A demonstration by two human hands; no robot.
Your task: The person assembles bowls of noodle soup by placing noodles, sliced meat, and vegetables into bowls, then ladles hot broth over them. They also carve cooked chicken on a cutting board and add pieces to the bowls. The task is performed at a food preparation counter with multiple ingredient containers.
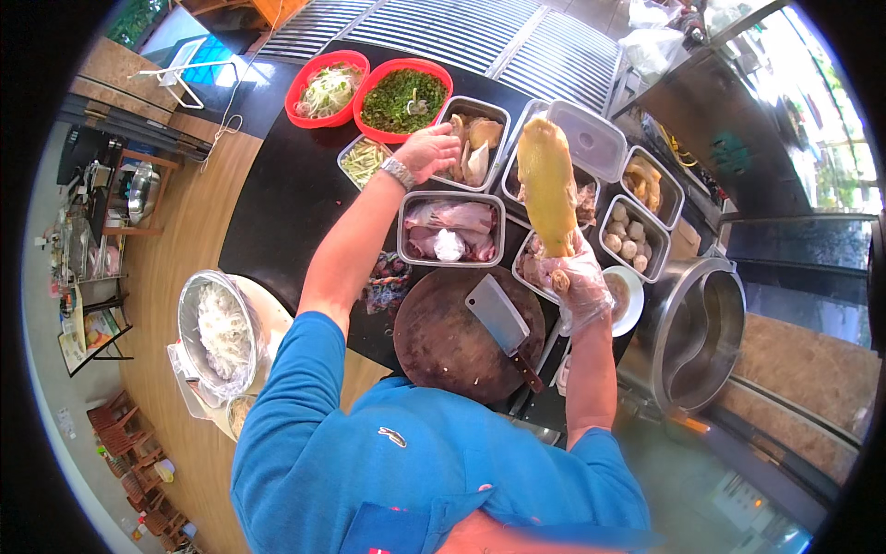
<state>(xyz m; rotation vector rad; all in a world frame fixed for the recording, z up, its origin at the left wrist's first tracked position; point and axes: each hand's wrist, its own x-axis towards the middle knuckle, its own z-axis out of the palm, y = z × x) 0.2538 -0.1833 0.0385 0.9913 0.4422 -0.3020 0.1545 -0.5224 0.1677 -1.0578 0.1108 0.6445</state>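
Note:
In a clear plastic glove, my right hand (578, 277) grips a large piece of yellow-skinned poultry (547, 183) by its lower end, raised above the metal trays. My bare left hand (428, 151), with a watch at the wrist, is at the near left edge of a metal tray of pale meat pieces (477, 142); its fingers are spread and I see nothing held in them. A tray of raw-looking reddish meat (450, 228) lies nearer me. On the round chopping block (436, 332) rests a cleaver (500, 317), its wooden handle pointing down to the right.
Red bowls of chopped greens (405, 100) and shredded onion or sprouts (331, 90) stand far left. At right are a tray of meatballs (626, 239), a white bowl (626, 298) and a large divided steel pot (702, 339). White noodles fill a lined bowl (220, 336) at left.

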